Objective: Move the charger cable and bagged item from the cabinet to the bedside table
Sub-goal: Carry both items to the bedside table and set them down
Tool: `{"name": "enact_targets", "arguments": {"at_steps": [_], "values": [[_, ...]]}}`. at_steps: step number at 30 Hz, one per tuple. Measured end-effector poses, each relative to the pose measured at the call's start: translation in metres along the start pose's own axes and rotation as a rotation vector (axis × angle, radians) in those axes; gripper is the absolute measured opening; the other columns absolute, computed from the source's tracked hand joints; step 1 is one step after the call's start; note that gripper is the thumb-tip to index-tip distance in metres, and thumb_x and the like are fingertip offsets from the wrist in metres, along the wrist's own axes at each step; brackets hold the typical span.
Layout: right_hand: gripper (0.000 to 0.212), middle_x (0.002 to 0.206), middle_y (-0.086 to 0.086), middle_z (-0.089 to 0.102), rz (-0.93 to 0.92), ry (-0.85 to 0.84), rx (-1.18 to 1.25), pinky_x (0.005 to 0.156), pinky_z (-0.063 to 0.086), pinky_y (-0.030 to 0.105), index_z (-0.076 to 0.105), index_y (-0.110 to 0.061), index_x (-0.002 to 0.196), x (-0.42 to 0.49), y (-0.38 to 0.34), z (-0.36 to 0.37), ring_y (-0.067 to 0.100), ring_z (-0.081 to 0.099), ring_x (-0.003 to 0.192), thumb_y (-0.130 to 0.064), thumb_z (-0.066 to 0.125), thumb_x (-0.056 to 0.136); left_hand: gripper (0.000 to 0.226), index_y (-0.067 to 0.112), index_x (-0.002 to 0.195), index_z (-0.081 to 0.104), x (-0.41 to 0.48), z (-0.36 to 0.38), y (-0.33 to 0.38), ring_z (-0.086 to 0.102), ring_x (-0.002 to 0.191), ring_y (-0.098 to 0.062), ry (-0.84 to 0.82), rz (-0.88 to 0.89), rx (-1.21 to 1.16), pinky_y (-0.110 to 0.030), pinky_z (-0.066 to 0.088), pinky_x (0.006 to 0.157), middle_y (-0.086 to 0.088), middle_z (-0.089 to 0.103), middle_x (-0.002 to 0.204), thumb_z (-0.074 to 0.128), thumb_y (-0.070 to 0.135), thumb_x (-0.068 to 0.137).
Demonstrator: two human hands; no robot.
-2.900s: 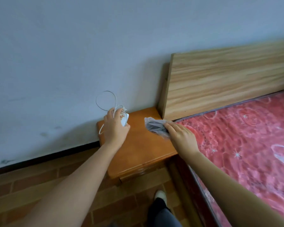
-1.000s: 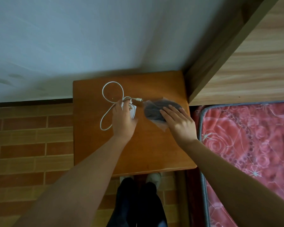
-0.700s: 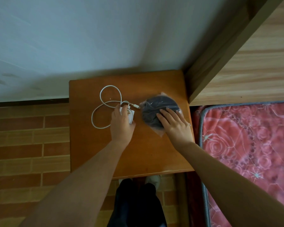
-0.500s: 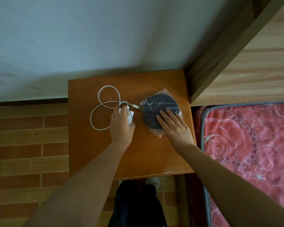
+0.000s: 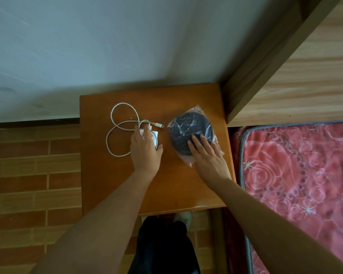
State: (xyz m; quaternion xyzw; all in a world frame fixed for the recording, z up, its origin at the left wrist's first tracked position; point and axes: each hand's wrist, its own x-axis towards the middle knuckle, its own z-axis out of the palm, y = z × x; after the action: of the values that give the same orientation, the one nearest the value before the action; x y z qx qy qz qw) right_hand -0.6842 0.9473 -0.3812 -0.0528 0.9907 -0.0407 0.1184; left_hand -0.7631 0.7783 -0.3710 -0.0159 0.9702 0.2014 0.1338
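The white charger cable point(image 5: 115, 125) lies in loose loops on the orange-brown bedside table point(image 5: 166, 186), its plug block point(image 5: 154, 136) at the right end. My left hand point(image 5: 146, 153) lies flat over the block with fingers extended and the thumb apart from it. The bagged item point(image 5: 186, 125), a dark round bundle in clear plastic, rests on the table's right side. My right hand point(image 5: 208, 157) has its fingertips flat on the bag's near edge, not curled around it.
The table stands against a pale wall, with the wooden headboard point(image 5: 305, 76) to its right. A bed with a red rose-patterned mattress point(image 5: 297, 175) borders the table's right edge. Brick-patterned floor point(image 5: 34, 175) lies to the left; my legs and shoes show below the table.
Both items have come down to rest on the table. The cable loops have settled flat, the bag has spread out, and both hands have flattened on top of the items.
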Motion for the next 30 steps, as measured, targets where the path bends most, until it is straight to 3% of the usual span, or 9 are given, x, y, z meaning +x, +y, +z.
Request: {"name": "enact_targets", "arguments": {"at_steps": [8,13,18,23,30], "values": [[0.062,0.138,0.017,0.046,0.046,-0.014,0.035,0.103,0.018,0.046,0.043,-0.006,0.132,-0.012,-0.005,-0.008,0.033,0.036,0.13,-0.007,0.069,0.075,0.073,0.011,0.138,0.027,-0.01,-0.014,-0.004,0.024,0.135,-0.034,-0.008,0.052,0.0,-0.043,0.029,0.107,-0.021,0.026,0.147,0.067,0.029,0.08],[0.057,0.13,0.02,0.053,0.091,0.016,0.115,0.102,0.037,0.052,0.046,-0.003,0.128,-0.017,-0.01,-0.033,0.036,0.044,0.125,-0.002,0.066,0.074,0.07,0.012,0.133,0.031,-0.018,-0.034,-0.009,0.033,0.129,-0.033,-0.008,0.069,-0.012,-0.047,0.038,0.103,-0.02,0.037,0.14,0.068,0.031,0.077],[0.045,0.126,0.02,0.056,0.13,0.176,0.2,0.098,0.042,0.051,0.049,-0.002,0.125,-0.017,-0.028,-0.091,0.036,0.048,0.121,-0.003,0.059,0.081,0.06,0.007,0.13,0.038,-0.029,-0.083,-0.011,0.037,0.126,-0.033,0.053,0.098,-0.054,-0.046,0.037,0.102,-0.019,0.044,0.135,0.066,0.025,0.08],[0.038,0.125,0.018,0.057,0.078,0.374,0.228,0.096,0.043,0.046,0.051,-0.003,0.123,-0.015,-0.054,-0.169,0.033,0.051,0.117,-0.008,0.056,0.086,0.047,0.006,0.125,0.044,-0.041,-0.16,0.001,0.04,0.123,-0.033,0.246,0.174,-0.165,-0.042,0.038,0.099,-0.019,0.048,0.131,0.062,0.018,0.083],[0.038,0.127,0.017,0.055,-0.131,0.571,0.282,0.098,0.039,0.043,0.049,-0.003,0.125,-0.033,-0.094,-0.302,0.033,0.05,0.117,-0.012,0.053,0.089,0.039,0.003,0.119,0.051,-0.084,-0.287,0.001,0.045,0.115,-0.037,0.439,0.301,-0.202,-0.045,0.04,0.095,-0.021,0.052,0.124,0.061,0.013,0.082]]}}
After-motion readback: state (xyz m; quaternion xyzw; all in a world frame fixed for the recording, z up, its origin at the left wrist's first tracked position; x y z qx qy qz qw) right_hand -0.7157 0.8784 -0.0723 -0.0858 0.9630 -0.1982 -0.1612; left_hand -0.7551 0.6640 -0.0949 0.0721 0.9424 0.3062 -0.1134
